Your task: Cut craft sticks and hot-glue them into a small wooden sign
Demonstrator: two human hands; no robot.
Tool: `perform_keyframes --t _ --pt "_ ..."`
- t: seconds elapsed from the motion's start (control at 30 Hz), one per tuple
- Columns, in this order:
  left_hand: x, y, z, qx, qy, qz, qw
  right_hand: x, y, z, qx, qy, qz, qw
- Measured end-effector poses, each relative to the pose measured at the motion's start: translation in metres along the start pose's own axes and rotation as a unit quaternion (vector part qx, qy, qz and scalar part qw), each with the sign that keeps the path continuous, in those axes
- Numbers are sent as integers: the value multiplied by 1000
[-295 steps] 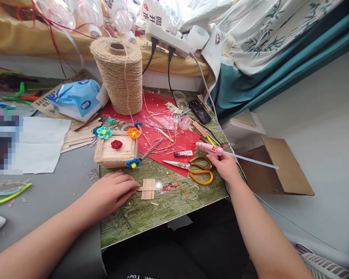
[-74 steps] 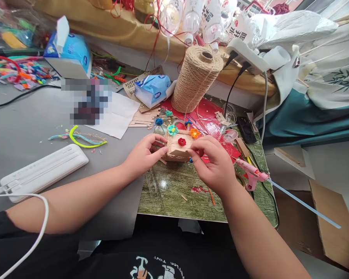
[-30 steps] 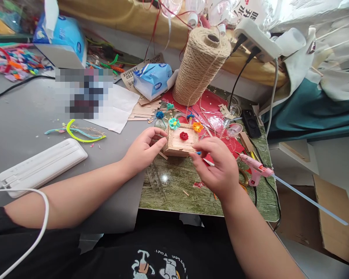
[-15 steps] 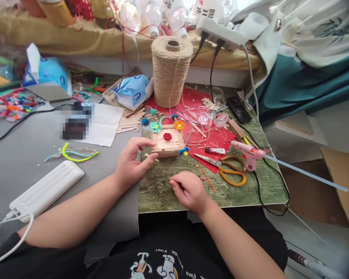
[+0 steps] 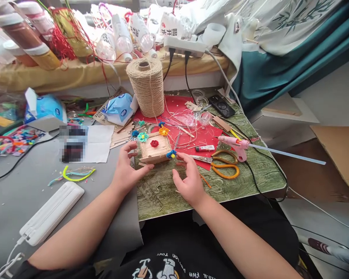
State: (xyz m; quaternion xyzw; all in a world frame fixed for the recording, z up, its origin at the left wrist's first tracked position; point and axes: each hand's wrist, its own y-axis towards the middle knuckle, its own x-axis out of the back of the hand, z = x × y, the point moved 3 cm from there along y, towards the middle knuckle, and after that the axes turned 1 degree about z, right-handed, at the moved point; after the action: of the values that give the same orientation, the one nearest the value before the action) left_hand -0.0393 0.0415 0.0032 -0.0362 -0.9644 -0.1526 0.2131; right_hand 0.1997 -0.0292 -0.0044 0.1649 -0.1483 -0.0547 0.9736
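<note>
A small square box made of wooden craft sticks sits on the green wood-patterned mat, with a red flower on its top. Teal, orange and blue-and-yellow pipe-cleaner flowers are at its corners. My left hand is at the box's left side, thumb and fingers spread; whether it touches the box I cannot tell. On the right, my right hand is open, fingertips close to the blue-and-yellow flower. Neither hand visibly holds anything.
Behind the box stands a big twine spool. To the right lie scissors and a pink glue gun with a long glue stick. A white power bank-like block is at left; a power strip is at the back.
My right hand has gone from loosely curled near the mat's front to open beside the box. My left hand's fingers have spread along the box's left side. The camera view has shifted.
</note>
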Motion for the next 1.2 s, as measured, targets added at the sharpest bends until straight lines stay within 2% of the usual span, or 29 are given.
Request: perform_keyframes --t 0.13,0.27,0.47,0.63,0.77,0.9,1.13,1.2 --pt "-5 3 8 35 27 48 998 -9 9 -2 -32 28 40 998" --pt "-8 8 14 82 14 79 993 -18 14 -11 -67 69 20 995" --pt "0 12 -8 26 28 58 998 -17 12 -13 -27 120 9 992" --pt "7 30 -20 14 66 107 992 -15 13 -14 -22 175 4 984" --pt "6 41 -1 66 81 126 987 -20 19 -20 -44 200 27 978" --pt "0 37 18 91 47 133 986 -21 21 -25 -61 214 52 974" --pt "-1 36 17 81 15 150 985 -19 19 -23 -64 191 57 978" --pt "0 37 18 78 12 157 984 -15 18 -18 -46 155 39 986"
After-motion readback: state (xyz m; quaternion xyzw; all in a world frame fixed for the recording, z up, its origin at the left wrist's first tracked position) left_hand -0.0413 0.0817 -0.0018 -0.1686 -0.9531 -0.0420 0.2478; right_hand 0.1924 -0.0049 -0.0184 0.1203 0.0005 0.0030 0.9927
